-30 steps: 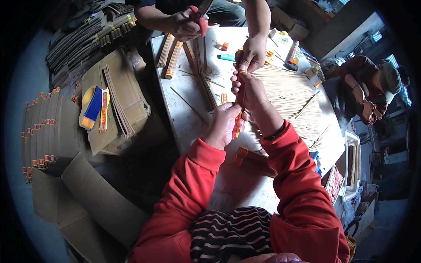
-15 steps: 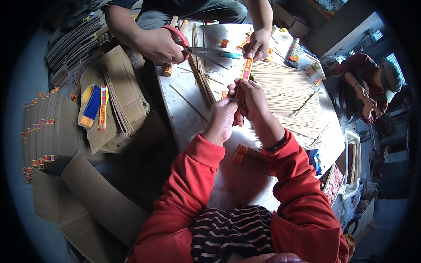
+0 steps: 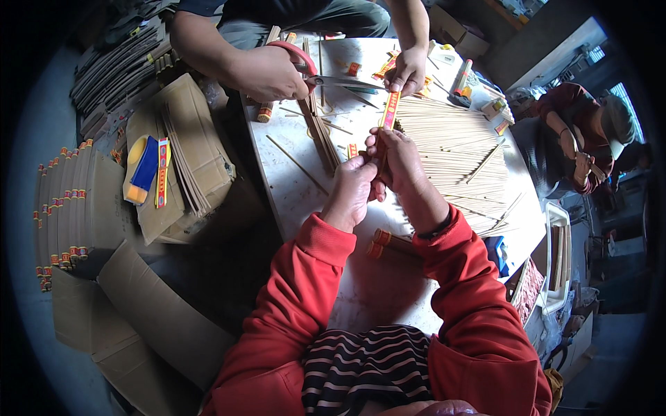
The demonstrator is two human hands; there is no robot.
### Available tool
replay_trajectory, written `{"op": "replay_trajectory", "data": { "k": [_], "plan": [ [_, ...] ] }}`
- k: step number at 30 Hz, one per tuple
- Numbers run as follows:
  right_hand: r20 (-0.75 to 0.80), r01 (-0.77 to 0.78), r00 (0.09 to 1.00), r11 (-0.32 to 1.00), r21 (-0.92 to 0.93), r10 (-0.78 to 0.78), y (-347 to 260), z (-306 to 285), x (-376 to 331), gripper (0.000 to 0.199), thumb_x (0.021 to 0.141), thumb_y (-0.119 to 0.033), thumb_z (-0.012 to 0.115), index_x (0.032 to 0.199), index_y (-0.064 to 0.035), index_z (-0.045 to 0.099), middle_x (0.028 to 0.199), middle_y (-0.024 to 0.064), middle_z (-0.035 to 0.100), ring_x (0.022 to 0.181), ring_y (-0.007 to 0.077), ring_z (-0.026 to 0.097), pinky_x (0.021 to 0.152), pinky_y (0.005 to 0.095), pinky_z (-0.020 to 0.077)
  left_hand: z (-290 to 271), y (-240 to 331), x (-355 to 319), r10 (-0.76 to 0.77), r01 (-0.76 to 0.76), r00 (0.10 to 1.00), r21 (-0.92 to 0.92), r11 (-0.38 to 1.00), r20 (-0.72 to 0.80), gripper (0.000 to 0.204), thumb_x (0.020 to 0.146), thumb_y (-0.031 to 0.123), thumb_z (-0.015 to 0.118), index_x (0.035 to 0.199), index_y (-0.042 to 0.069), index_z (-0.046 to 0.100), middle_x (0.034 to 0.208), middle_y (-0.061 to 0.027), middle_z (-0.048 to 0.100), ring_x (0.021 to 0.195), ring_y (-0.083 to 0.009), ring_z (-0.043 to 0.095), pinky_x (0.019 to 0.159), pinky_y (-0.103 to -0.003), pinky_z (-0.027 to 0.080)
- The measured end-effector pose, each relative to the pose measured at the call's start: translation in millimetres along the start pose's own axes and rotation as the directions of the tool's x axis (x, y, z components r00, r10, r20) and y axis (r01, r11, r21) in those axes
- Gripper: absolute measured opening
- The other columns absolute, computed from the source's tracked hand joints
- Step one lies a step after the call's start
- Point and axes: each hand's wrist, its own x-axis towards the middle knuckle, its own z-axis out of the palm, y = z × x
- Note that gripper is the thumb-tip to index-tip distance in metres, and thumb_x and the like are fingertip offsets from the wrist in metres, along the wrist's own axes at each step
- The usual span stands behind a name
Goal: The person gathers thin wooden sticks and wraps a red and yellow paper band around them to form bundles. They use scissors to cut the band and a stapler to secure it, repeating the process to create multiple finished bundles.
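My left hand (image 3: 352,191) and my right hand (image 3: 405,163) are closed together round a slim bundle of brown incense sticks (image 3: 383,154) above the table. A red and yellow paper label strip (image 3: 390,112) runs from the bundle to the far side. A co-worker's hand (image 3: 409,71) pinches its far end. The co-worker's other hand (image 3: 272,73) holds red-handled scissors (image 3: 336,81), whose blade tips are close to the strip. How my fingers sit under the bundle is partly hidden.
Loose incense sticks (image 3: 451,145) cover the right of the white table (image 3: 291,184). Labelled bundles (image 3: 388,241) lie near my right forearm. Cardboard boxes (image 3: 159,312) and stacked bundles (image 3: 66,201) stand at left. Another person (image 3: 579,139) sits at right.
The co-worker's scissors have moved right, bringing the blades nearer the strip's far end. My hands stay almost in place on the bundle.
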Motion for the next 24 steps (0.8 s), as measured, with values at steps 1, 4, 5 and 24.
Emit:
{"op": "replay_trajectory", "data": {
  "k": [1, 4, 5, 24],
  "plan": [
    [0.001, -0.004, 1.0, 1.0, 0.004, 0.004, 0.0, 0.4, -0.3, 0.02, 0.091, -0.018, 0.034, 0.089, -0.0012, 0.043, 0.068, 0.0059, 0.051, 0.056, 0.0128, 0.048, 0.048, 0.0245, 0.0445, -0.4, -0.3, 0.0, 0.0, 0.0, 1.0, 0.001, 1.0, -0.001, 0.007, 0.083, 0.009, 0.045, 0.087, 0.004, 0.048, 0.063, -0.003, 0.05, 0.044, -0.0096, 0.044, 0.042, -0.024, 0.038],
    [-0.013, -0.007, 1.0, 1.0, -0.006, 0.007, 0.2, 0.0, -0.4, 0.02, 0.091, -0.018, 0.034, 0.088, -0.0009, 0.043, 0.068, 0.0063, 0.052, 0.056, 0.0133, 0.048, 0.049, 0.0247, 0.0447, 0.3, -0.3, 0.2, -0.005, 0.005, 1.0, 0.007, 1.0, 0.007, 0.005, 0.083, 0.009, 0.045, 0.085, 0.006, 0.048, 0.062, -0.0025, 0.05, 0.044, -0.0091, 0.044, 0.042, -0.024, 0.038],
    [-0.008, -0.003, 1.0, 1.0, -0.008, 0.003, 0.3, -0.8, 0.0, 0.02, 0.091, -0.018, 0.033, 0.088, -0.0008, 0.043, 0.068, 0.0065, 0.052, 0.056, 0.0135, 0.049, 0.05, 0.0248, 0.0448, 0.7, -0.2, 0.3, -0.008, 0.008, 1.0, 0.01, 1.0, 0.011, 0.004, 0.083, 0.01, 0.045, 0.084, 0.006, 0.047, 0.062, -0.0023, 0.05, 0.044, -0.009, 0.044, 0.042, -0.024, 0.038],
    [-0.019, -0.003, 1.0, 1.0, -0.012, 0.003, 1.1, 1.1, -2.7, 0.017, 0.089, -0.016, 0.034, 0.09, -0.0018, 0.044, 0.07, 0.0051, 0.051, 0.057, 0.0124, 0.047, 0.052, 0.024, 0.0442, 0.1, -1.5, 1.9, -0.005, 0.005, 1.0, -0.019, 1.0, 0.002, 0.007, 0.083, 0.008, 0.044, 0.089, 0.006, 0.047, 0.061, -0.002, 0.048, 0.042, -0.0099, 0.043, 0.04, -0.024, 0.038]
  ]
}}
